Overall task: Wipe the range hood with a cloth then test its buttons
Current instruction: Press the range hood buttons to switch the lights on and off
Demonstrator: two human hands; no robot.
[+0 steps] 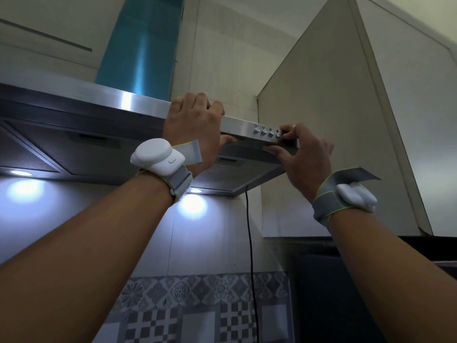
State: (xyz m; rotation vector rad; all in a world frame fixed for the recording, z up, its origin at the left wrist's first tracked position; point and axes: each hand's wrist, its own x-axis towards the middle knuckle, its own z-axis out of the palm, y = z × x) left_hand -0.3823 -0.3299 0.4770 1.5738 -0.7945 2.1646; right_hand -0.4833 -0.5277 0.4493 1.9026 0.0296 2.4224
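Button testing seems underway: the left hand [195, 125] clamps the range hood [123, 100] front lip, the right hand [306, 154] pinches its corner at the buttons [267, 132]; next needs a firm fingertip press.

Left hand [193, 125] grips the front edge of the range hood [123, 101], at 9 o'clock of the buttons [267, 131]; right hand [306, 154] pinches that edge at 3 o'clock.
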